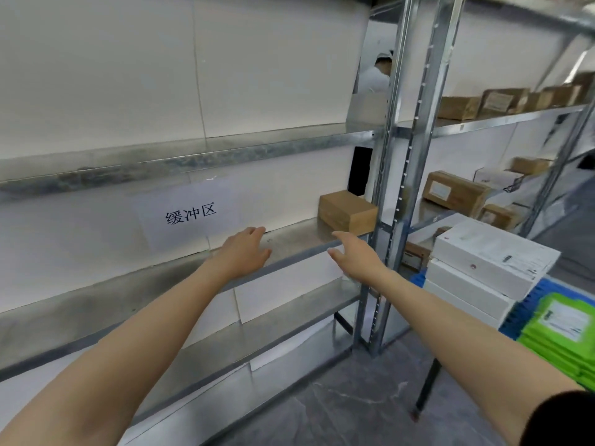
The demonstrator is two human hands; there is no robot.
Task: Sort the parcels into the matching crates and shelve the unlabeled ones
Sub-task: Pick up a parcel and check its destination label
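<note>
A plain brown cardboard parcel (pixel 346 212) sits on the middle metal shelf (pixel 293 238), close to the upright post. Both my arms reach out toward that shelf. My left hand (pixel 246 251) hovers over the shelf's front edge with straight fingers and holds nothing. My right hand (pixel 352 254) is also open and empty, just in front of and below the brown parcel, apart from it. A white paper sign (pixel 188 217) with printed characters hangs on the wall behind the shelf.
White boxes (pixel 483 265) are stacked at the right on a blue crate (pixel 528 305), beside green packets (pixel 560 336). The neighbouring rack (pixel 483 122) holds several brown parcels. A galvanised post (pixel 391 175) divides the racks. A person in white stands far behind.
</note>
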